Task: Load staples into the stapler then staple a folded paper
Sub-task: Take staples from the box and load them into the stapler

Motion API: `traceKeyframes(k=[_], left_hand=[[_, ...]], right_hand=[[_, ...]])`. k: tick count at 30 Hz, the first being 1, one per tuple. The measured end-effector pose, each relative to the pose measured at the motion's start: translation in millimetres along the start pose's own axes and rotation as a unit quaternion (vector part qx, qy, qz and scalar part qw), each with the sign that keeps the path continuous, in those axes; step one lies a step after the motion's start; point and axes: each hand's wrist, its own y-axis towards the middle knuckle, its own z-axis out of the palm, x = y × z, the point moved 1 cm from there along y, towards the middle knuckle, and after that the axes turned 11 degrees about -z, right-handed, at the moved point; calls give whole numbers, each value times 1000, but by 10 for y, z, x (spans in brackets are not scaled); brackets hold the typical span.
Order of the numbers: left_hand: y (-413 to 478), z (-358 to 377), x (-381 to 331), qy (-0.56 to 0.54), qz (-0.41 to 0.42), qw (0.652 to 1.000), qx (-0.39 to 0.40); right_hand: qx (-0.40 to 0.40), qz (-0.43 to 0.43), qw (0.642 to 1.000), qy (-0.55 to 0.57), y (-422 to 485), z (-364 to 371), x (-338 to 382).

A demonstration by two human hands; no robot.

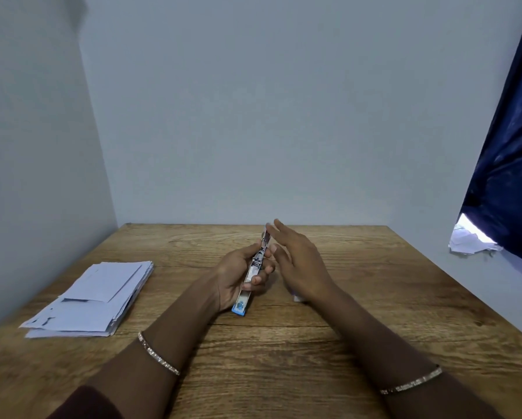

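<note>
A slim silver stapler with a blue end is held above the middle of the wooden table, pointing away from me. My left hand grips it around the middle, with fingers curled over its right side. Just right of the stapler's far end hovers my right hand, flat and with fingers apart, holding nothing that I can see. A small white object, partly hidden under my right wrist, lies on the table. A stack of folded white papers rests at the left.
Pale walls close the table at the back and left. A dark blue curtain hangs at the right, with crumpled white paper below it. Both wrists wear thin bracelets.
</note>
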Motion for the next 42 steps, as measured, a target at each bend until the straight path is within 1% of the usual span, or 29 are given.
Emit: traceKeyframes(k=[2, 5, 12, 17, 21, 24, 31, 35, 37, 39, 42], left_hand=[[0, -6, 4, -2, 4, 1000, -3], [-4, 1, 10, 7, 14, 1000, -15], [8, 4, 26, 15, 21, 999, -34], [23, 5, 25, 16, 26, 999, -40], [-3, 35, 35, 43, 30, 998, -36], [-15, 42, 35, 55, 36, 997, -47], [25, -17, 5, -9, 42, 997, -63], [52, -64, -4, -42, 35, 997, -51], [44, -62, -2, -49, 40, 997, -44], [36, -51, 3, -45, 49, 997, -42], [35, -21, 10, 0, 50, 998, -47]], right_hand=[[49, 3, 997, -64, -6, 17, 14], [67, 17, 995, -77, -28, 13, 41], [9, 21, 1000, -16, -21, -43, 92], [-6, 23, 1000, 10, -30, -32, 98], [-20, 15, 999, 24, -23, -3, 85], [-36, 17, 998, 40, -23, 17, 88], [-72, -25, 991, 107, -43, 17, 190], [-84, -47, 989, 115, -47, 23, 271], [-93, -39, 984, 146, -36, 11, 286], [-108, -11, 974, 197, -21, -3, 271], [-140, 40, 964, 222, 2, -29, 206]])
